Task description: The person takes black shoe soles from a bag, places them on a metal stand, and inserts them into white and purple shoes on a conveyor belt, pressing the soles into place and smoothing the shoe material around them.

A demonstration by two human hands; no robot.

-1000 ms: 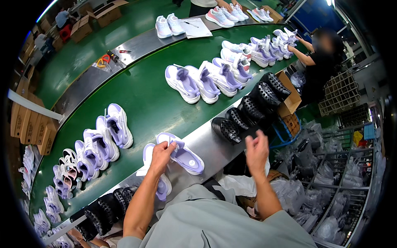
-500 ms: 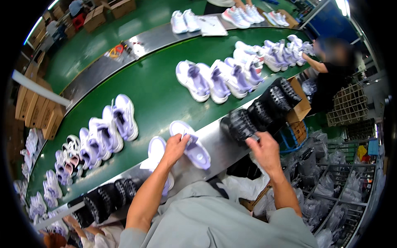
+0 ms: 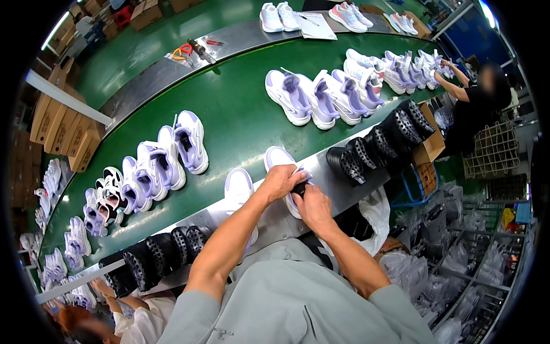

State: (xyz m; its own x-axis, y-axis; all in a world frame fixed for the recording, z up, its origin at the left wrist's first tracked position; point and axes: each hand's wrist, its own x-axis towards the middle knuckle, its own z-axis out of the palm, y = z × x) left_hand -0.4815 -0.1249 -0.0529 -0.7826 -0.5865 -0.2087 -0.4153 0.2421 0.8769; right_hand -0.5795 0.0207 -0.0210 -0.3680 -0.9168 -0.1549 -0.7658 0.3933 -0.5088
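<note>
A white and lilac sneaker point(image 3: 279, 156) lies on the metal edge in front of me, toe pointing away. My left hand point(image 3: 279, 182) is closed on its upper near the tongue. My right hand point(image 3: 314, 207) grips a dark shoe form point(image 3: 298, 188) at the shoe's opening; most of the form is hidden by my fingers and the shoe. Just left of it, a second white and lilac sneaker point(image 3: 238, 184) sits partly behind my left forearm.
Black studded shoe forms stand in a right row point(image 3: 375, 143) and a left row point(image 3: 163, 252). Sneakers line the green belt point(image 3: 229, 114) on both sides. Pliers point(image 3: 183, 53) lie on the far ledge. One co-worker point(image 3: 481, 100) is at right, another point(image 3: 146, 315) at lower left.
My right hand has come left from the row of black forms to the sneaker, now with a dark form in it. My left hand stays at that sneaker. The whole view has shifted slightly.
</note>
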